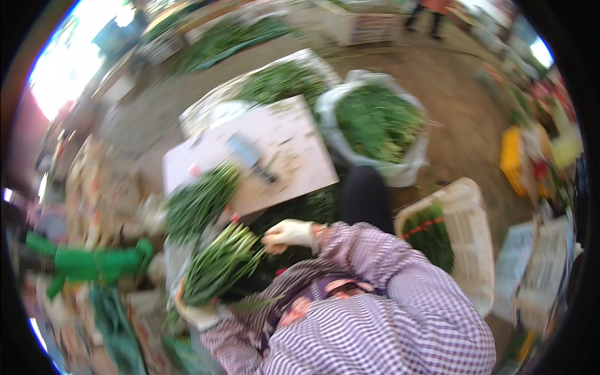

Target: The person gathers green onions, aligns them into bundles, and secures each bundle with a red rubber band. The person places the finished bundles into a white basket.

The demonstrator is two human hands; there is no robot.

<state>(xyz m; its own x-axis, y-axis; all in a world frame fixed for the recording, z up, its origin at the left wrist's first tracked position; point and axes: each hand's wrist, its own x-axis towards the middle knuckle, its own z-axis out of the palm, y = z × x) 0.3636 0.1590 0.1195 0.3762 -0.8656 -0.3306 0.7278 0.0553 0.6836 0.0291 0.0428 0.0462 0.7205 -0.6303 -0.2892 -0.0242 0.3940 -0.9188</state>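
My left hand (pixel 201 315), in a pale glove, is closed around a loose bunch of long green leafy stalks (pixel 220 267), likely Chinese chives. Their pale stem ends point up and to the right. Right beside those ends is my right hand (pixel 288 234), also gloved, its fingers curled. Blur hides whether a stalk is between them. Another bunch (pixel 204 201) lies over the near left edge of a pale cutting board (pixel 295 126). A cleaver (pixel 246 149) with a black handle rests flat on the board among scattered trimmings (pixel 281 166).
Behind the board is a white crate (pixel 206 105) with greens. A plastic-lined basket (pixel 417 140) of green leaves stands to its right. At my right, a cream crate (pixel 468 243) holds greens tied with red bands (pixel 424 226). A green object (pixel 96 262) stands left. A person (pixel 429 16) is far off.
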